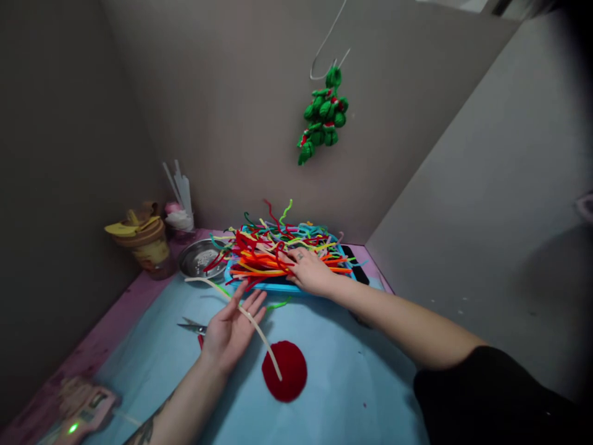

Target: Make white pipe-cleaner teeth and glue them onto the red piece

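Note:
My left hand [231, 327] lies palm up over the blue mat [352, 383], fingers loosely apart, with a long cream pipe cleaner [259, 334] resting across them. That cleaner runs from near the metal bowl down over a red fuzzy disc [290, 374]. My right hand [308, 269] reaches forward into a heap of coloured pipe cleaners [269, 247] piled in a blue tray [278, 284]; its fingers are buried among the strands, so what they grip is hidden.
Scissors [192, 326] lie left of my left hand. A metal bowl [201, 258], a lidded jar [146, 244] and a cup with white sticks [180, 213] stand at the back left. A green knotted ornament [324, 114] hangs on the wall. A pink device [81, 408] sits front left.

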Motion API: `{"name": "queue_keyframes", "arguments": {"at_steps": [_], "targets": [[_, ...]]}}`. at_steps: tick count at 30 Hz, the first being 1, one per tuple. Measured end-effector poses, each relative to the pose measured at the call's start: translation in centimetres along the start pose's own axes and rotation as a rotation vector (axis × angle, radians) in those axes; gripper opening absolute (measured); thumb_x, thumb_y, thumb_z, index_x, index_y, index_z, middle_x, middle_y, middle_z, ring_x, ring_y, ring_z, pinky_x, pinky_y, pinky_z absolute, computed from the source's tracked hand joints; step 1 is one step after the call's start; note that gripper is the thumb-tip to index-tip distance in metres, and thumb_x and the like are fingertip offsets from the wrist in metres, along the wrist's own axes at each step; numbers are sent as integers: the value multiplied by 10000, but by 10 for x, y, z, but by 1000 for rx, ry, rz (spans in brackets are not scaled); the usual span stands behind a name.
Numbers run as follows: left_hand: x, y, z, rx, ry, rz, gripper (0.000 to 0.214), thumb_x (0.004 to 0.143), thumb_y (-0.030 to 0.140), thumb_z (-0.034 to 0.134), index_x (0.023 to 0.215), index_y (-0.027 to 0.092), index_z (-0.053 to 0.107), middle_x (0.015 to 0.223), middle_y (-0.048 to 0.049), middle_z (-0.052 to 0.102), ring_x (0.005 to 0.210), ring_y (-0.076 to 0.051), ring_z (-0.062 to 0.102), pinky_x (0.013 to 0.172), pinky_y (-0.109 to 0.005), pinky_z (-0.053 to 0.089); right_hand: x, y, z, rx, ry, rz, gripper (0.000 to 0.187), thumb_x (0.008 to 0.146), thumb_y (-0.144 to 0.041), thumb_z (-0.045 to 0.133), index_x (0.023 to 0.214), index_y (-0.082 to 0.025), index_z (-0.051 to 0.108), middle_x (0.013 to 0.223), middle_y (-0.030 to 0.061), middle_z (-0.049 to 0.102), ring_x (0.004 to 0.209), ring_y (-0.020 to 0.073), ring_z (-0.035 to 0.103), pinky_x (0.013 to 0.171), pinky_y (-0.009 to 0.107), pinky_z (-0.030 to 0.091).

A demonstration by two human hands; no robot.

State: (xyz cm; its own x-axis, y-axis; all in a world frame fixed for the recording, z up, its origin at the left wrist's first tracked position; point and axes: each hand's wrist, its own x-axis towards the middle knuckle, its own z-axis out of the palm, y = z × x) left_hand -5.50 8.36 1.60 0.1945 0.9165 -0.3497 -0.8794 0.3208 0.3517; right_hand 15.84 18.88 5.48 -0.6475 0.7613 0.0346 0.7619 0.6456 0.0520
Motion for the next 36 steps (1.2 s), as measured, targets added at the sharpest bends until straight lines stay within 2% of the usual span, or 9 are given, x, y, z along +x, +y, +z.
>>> {"name": "queue_keyframes", "arguments": {"at_steps": [4, 8, 13, 17, 21, 28, 31, 33, 36], "targets": [[0, -3, 1, -13, -24, 5, 490, 911, 152, 410, 1393, 238, 402, 1317, -208, 519, 1211, -318, 529, 879, -424, 524, 1, 24, 8, 24, -51, -142, 498, 879, -369, 509, 1369, -293, 459, 1528, 113, 235, 1394, 353, 160, 1047, 544, 257], [10, -5, 4, -45, -38, 16, 493, 920, 172, 384, 1403, 269, 377, 1350, -200, 490, 1227, -301, 517, 907, -429, 501, 19, 51, 27, 29, -213, -219, 550, 836, -344, 575, 1369, -271, 460, 1512, 147, 275, 1414, 355, 133, 1029, 540, 302], [19, -7, 3, -34, -53, -13, 519, 917, 172, 394, 1422, 280, 341, 1387, -195, 457, 1239, -300, 505, 922, -429, 487, 53, 66, 43, -42, -170, -126, 541, 877, -304, 522, 1384, -419, 373, 1545, 73, 225, 1434, 319, 91, 1014, 577, 291], [17, -9, 0, -16, -68, -17, 526, 910, 160, 407, 1417, 288, 352, 1389, -181, 463, 1240, -287, 506, 929, -420, 485, 61, 60, 47, -50, -155, -88, 576, 880, -320, 516, 1411, -415, 315, 1574, 74, 94, 1435, 324, 77, 1007, 581, 301], [17, -11, -1, -1, -27, -29, 508, 894, 134, 416, 1387, 258, 405, 1375, -169, 486, 1207, -278, 537, 895, -412, 506, 46, 55, 35, 44, -216, -130, 794, 771, -497, 626, 1454, -291, 278, 1556, 161, 124, 1428, 355, 80, 1026, 564, 300], [11, -3, 6, -6, 157, 23, 366, 892, 153, 393, 1225, 167, 544, 1195, -160, 611, 1036, -239, 642, 803, -384, 537, 2, 57, -8, 304, -110, -143, 659, 736, -477, 664, 1321, -206, 528, 1451, 117, 406, 1350, 284, 341, 1086, 376, 301], [1, 4, 13, -19, 169, 68, 301, 909, 182, 373, 1117, 147, 587, 1070, -146, 649, 968, -219, 661, 784, -369, 531, -17, 56, -19, 383, -47, -37, 460, 740, -388, 669, 1164, -210, 655, 1354, 84, 529, 1237, 265, 486, 1030, 348, 376], [-5, 8, 19, -20, 171, 92, 282, 926, 224, 359, 1040, 141, 602, 1008, -132, 655, 919, -205, 667, 763, -358, 526, -26, 55, -24, 441, 69, 145, 321, 791, -335, 604, 1072, -212, 698, 1258, 66, 610, 1149, 242, 559, 983, 333, 418], [-14, 7, 24, 26, 194, 95, 285, 940, 263, 345, 936, 133, 599, 958, -115, 650, 858, -192, 663, 723, -342, 516, -31, 59, -31, 498, 266, 455, 316, 845, -251, 483, 1077, -183, 688, 1093, 67, 692, 984, 210, 636, 885, 312, 476]]}}
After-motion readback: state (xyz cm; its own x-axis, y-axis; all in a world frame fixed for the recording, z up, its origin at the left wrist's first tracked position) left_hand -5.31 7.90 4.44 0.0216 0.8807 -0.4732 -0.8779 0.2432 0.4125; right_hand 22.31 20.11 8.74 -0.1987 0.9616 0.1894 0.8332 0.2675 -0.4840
